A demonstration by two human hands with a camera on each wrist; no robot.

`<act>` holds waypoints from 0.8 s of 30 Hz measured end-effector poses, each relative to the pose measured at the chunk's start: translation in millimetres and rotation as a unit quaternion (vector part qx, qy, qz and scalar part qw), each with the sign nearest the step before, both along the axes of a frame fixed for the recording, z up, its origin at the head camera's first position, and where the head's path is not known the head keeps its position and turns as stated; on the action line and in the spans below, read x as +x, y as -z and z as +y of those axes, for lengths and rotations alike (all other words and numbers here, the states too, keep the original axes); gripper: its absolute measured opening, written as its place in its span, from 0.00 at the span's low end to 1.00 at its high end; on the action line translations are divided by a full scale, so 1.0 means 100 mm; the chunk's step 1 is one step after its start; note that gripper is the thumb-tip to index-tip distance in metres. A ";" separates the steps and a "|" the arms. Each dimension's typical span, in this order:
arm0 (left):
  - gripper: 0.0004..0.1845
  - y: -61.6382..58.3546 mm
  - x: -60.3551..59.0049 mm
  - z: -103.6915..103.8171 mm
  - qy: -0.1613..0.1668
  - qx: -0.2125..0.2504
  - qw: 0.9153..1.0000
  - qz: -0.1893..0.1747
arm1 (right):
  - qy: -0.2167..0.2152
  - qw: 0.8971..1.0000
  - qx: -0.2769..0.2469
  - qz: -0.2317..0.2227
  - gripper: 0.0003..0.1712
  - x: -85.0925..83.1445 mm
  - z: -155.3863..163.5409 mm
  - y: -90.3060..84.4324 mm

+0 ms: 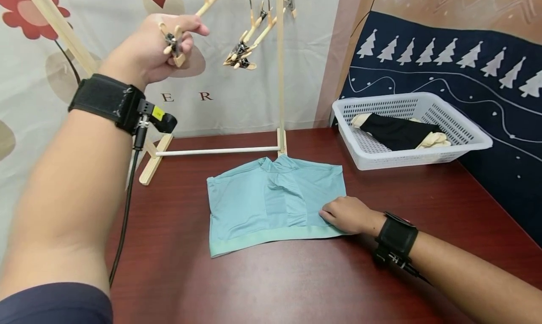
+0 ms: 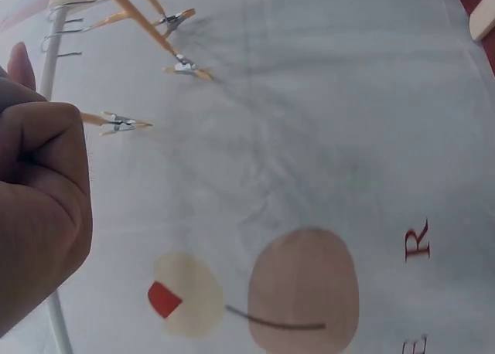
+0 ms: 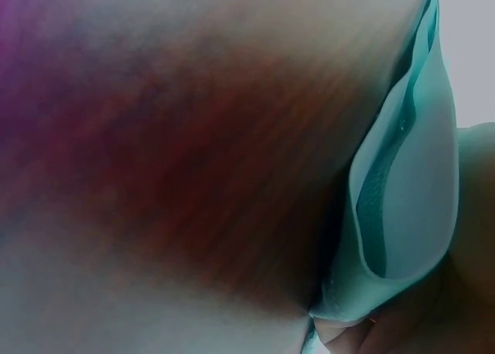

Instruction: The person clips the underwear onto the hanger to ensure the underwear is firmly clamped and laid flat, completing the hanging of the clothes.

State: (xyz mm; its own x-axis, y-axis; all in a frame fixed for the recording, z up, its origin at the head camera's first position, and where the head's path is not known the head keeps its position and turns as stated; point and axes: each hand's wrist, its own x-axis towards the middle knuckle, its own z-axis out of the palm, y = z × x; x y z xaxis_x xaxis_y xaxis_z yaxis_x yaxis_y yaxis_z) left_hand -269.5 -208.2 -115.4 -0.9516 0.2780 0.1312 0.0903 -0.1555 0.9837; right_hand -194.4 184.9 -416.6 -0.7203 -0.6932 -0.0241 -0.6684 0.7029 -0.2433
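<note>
Left forearm: nearest the lens, reaching up beside the wooden stand.
Blue-green shorts: thin, stretchy cloth by the look; likely light, soft and limp, hard to damage, apt to crease or slide.
Best hold: the waistband, near its two ends; it looks the firmest edge, while the leg cloth would probably sag.
Shorts' place: spread on the worktop, waistband toward the person, white basket beyond on the right.
Right hand: fingers curled, pinching the waistband's right end; the right wrist view shows the band gaping beside them.
Left hand: fingers curled, seemingly round a wooden clip hanger, well apart from the shorts.
Hanger feel: probably light and rigid; its bar suits a grip clear of the clips.
</note>
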 end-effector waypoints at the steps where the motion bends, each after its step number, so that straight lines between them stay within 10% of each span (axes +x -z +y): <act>1: 0.13 0.02 0.02 -0.04 -0.007 -0.004 1.000 0.009 | 0.000 1.000 0.001 -0.001 0.24 0.00 0.01 0.00; 10: 0.12 0.43 0.42 -0.50 -0.035 -0.130 0.990 0.041 | 0.006 1.000 0.007 -0.006 0.24 -0.04 0.01 0.01; 18: 0.15 1.25 0.68 -0.72 -0.062 -0.413 0.907 0.057 | 0.005 1.000 0.005 -0.009 0.24 -0.02 0.03 -0.01; 24: 0.13 1.94 0.84 -0.61 0.009 -0.466 0.884 0.032 | 0.009 1.000 0.012 -0.008 0.25 -0.03 0.04 0.01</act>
State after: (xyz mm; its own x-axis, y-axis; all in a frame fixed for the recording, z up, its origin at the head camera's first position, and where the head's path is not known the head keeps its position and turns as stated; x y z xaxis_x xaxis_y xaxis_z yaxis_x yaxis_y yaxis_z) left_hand -185.4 -268.9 -309.3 -0.9448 0.3086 -0.1102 0.1553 0.7178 0.6787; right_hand -197.3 188.8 -417.8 -0.7315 -0.6798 -0.0524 -0.6522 0.7201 -0.2369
